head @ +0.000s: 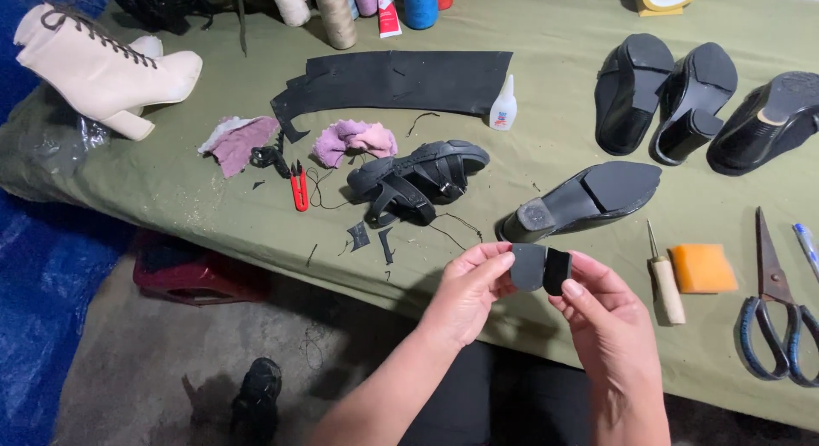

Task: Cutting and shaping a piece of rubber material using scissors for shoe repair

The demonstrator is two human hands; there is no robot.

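Left hand (pixel 465 292) pinches grey heel piece (pixel 527 266); right hand (pixel 607 322) pinches black heel piece (pixel 557 270). Pieces side by side, touching, upright. Black shoe (pixel 584 200) just beyond fingers, on table (pixel 213 199).

On the table (pixel 213 199), the boot (pixel 102 66) lies at the far left corner and the thread spools (pixel 337 11) along the far edge. The sandal (pixel 418 182) sits mid-table, the upturned shoe (pixel 584 199) right of it. The awl (pixel 665 280), sponge (pixel 702 269) and scissors (pixel 772 314) line the near edge rightward.
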